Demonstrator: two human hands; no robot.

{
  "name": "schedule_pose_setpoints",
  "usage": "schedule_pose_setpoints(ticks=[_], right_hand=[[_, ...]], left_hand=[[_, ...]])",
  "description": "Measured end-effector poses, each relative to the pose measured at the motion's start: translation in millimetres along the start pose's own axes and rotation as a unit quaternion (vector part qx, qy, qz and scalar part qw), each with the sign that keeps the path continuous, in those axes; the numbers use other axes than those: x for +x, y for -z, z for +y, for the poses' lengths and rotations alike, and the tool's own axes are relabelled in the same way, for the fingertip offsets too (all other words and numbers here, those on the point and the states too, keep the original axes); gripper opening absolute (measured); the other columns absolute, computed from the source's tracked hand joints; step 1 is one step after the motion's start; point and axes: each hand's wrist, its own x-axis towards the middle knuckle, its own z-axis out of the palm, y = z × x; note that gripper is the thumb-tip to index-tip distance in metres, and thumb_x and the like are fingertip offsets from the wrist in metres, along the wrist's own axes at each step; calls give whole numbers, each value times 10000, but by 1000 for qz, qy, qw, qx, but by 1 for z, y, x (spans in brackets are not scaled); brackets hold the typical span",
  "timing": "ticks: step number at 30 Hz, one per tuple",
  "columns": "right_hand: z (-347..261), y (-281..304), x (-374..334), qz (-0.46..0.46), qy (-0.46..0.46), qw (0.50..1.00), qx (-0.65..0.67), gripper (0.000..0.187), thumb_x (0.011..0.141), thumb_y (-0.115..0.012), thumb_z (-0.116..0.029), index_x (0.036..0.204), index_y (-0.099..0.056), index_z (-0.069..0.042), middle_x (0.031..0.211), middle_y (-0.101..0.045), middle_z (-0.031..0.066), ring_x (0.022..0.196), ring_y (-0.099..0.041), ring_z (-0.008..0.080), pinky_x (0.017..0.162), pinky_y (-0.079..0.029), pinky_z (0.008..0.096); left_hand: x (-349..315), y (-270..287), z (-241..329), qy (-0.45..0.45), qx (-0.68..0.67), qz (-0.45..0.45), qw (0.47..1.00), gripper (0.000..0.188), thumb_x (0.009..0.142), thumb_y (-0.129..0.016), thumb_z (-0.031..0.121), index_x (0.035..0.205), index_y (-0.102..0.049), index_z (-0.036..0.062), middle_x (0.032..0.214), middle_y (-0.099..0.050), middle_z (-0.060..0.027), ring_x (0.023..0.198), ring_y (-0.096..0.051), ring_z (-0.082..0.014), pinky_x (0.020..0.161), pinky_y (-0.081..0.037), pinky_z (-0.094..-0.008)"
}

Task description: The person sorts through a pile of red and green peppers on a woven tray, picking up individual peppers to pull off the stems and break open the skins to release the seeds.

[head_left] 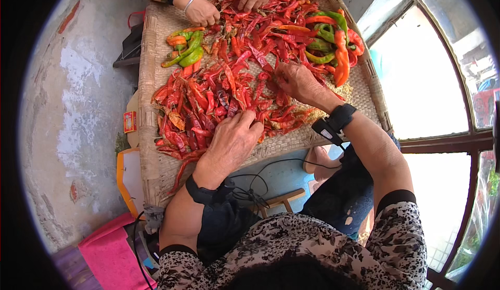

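Dried red chili peppers (200, 94) lie heaped across a woven tray (148, 84) in front of me. My left hand (232, 141) rests on the near part of the heap with its fingers bent and drawn together; whatever is under its fingertips is hidden. Farther right, my right hand (302, 84) reaches into the middle of the heap. Its fingers are closed in a pinch at a dried red chili pepper (267, 67), the tips partly hidden. Both wrists wear black bands.
Across the tray, another person's hands (203, 11) work in the chilies. Green and orange peppers (192, 50) lie at the far left, with more fresh peppers (341, 55) at right. A wall (78, 92) stands left and a window (422, 76) right. Black cables (255, 178) hang below the tray.
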Motion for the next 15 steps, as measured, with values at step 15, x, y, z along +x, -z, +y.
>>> schedule_pose_setpoints(ticks=[15], right_hand=[[-1,80,7,150,-149,854,476,375,893,-623,-111,1243,-502,-56,930,-607,22,787,-603,99,682,-509,261]], left_hand=[[0,-1,-3,6,-13,-26,1000,109,767,-644,55,831,-564,19,912,-499,-123,764,-602,-280,668,-511,-386]])
